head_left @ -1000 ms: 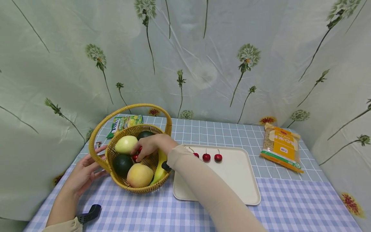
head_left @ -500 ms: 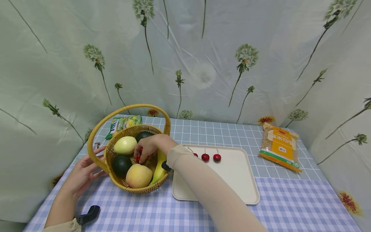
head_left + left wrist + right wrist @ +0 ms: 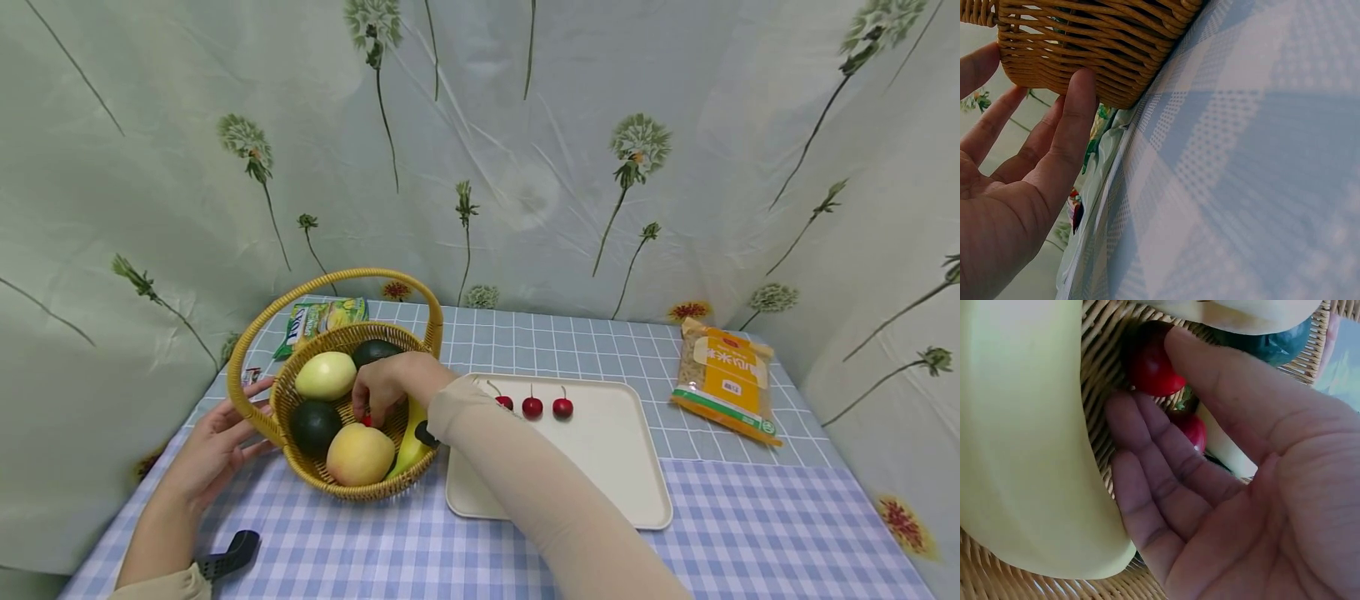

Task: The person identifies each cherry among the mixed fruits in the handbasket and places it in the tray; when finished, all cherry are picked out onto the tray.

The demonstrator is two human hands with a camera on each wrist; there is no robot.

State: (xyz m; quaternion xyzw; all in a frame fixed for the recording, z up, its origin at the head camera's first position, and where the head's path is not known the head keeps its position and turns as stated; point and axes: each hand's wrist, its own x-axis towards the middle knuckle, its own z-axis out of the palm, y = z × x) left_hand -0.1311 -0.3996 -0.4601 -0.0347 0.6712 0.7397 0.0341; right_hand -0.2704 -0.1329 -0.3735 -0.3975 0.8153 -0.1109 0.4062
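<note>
A yellow wicker basket (image 3: 352,493) with a tall handle stands at the left of the table. My left hand (image 3: 213,458) has its fingers spread, and in the left wrist view its fingertips touch the basket's side. My right hand (image 3: 386,385) reaches inside the basket. In the right wrist view its thumb and fingertips pinch a red cherry (image 3: 1150,362), while a second cherry (image 3: 1191,430) lies behind the fingers. Around that hand are a peach (image 3: 360,455), a banana (image 3: 412,442), a pale yellow-green fruit (image 3: 326,375) and two dark green ones, one being near the front (image 3: 315,427).
Right of the basket lies a cream tray (image 3: 600,467) bearing three cherries in a row, such as the middle cherry (image 3: 532,407). A green snack bag (image 3: 322,321) lies behind the basket. An orange grain bag (image 3: 726,379) lies at the far right.
My right hand has shifted slightly to the right inside the basket, and less red shows beneath its fingers in the head view. My left hand stays at the basket's side.
</note>
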